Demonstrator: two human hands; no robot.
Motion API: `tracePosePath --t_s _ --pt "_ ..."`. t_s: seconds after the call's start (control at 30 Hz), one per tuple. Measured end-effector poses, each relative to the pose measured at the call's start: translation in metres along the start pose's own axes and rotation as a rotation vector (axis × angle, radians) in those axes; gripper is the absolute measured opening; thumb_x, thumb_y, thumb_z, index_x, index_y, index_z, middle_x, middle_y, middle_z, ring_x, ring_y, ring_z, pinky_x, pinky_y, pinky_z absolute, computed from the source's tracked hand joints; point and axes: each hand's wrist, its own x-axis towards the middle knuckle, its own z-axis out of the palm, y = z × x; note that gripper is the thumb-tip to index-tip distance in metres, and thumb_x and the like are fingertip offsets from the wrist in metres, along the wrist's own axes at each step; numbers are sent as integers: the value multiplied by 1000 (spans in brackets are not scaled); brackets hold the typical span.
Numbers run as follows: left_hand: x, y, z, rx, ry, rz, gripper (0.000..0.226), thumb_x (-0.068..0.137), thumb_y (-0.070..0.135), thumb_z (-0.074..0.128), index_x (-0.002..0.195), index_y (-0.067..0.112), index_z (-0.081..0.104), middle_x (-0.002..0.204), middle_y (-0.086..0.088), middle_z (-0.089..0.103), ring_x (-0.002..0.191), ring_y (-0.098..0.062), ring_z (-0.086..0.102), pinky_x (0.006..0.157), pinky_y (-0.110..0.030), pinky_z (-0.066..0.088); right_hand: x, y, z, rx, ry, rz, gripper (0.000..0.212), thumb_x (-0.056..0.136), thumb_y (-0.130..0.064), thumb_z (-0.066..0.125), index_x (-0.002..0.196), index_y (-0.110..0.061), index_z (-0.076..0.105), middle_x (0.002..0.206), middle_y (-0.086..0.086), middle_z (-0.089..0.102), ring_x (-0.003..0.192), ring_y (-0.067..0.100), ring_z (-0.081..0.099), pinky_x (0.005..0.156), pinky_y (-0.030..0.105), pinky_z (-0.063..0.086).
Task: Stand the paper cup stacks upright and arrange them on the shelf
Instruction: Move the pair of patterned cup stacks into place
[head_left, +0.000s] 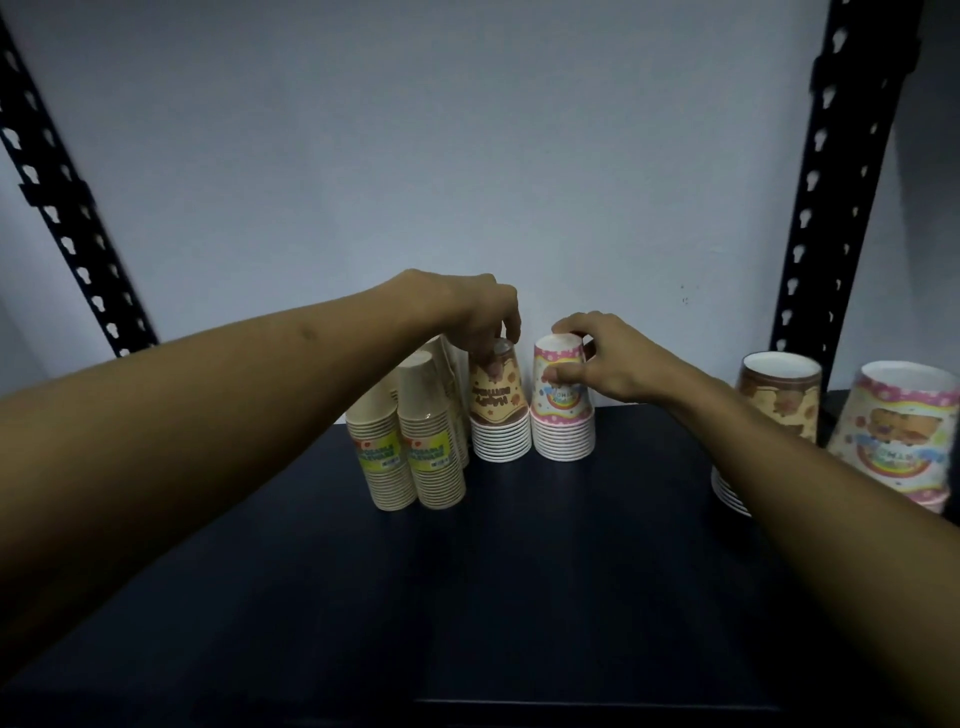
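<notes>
Both forearms reach in from the bottom corners over the dark shelf (519, 571), whose front edge is lost in shadow. At the right edge two stacks stand mouth-down: a brown-print stack (779, 400), its lower rims hidden behind the right forearm, and a rainbow-print stack (898, 431) cut off by the frame.

Left of centre, two tan wrapped stacks (410, 441) stand side by side with green labels whose text is too blurred to read; more tan stacks behind them are mostly hidden.

Farther back, near the wall (467, 156), a brown birthday stack (498, 415) and a pink rainbow stack (563, 410) stand upright, mouth-down, touching each other. The left hand (478, 312) pinches the top of the brown birthday stack, its fingertips covering the base. The right hand (608, 358) grips the top of the pink rainbow stack, thumb on the front, fingers curled over the far side. Black slotted uprights (831, 208) frame both sides.
</notes>
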Motion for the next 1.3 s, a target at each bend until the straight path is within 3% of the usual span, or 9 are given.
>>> tracePosePath --t_s 0.27,0.67,0.93,1.17,1.3 --pt "1 -2 0 1 9 -8 53 91 30 74 140 17 60 136 -6 64 113 -24 60 86 -30 48 3 -2 1 17 -6 2 63 84 -24 82 139 -11 56 136 10 60 108 26 64 94 39 56" --pt "1 -10 5 -8 6 -18 54 91 28 73 142 17 58 137 -8 63 117 -28 62 95 -36 53 5 0 5 45 -9 6 63 89 -22 77 145 -12 50 143 10 57 118 29 62 99 45 56" --pt "2 -9 5 -62 -1 -42 58 89 36 75 142 19 58 137 -6 64 119 -28 62 101 -38 53 7 1 8 57 5 5 65 90 -23 77 146 -10 48 144 11 56 119 28 61 98 41 56" --pt "-2 -10 7 -149 4 -83 62 88 36 77 145 22 55 140 -6 63 122 -28 62 102 -37 51 9 -1 4 77 -38 11 58 90 -19 76 141 -8 52 137 11 60 106 21 59 82 29 50" --pt "-3 -9 9 -159 11 -83 62 89 34 75 146 21 54 141 -7 62 123 -29 61 102 -37 49 8 -2 3 103 -60 21 57 91 -16 74 143 -9 51 139 11 59 108 21 59 85 31 51"
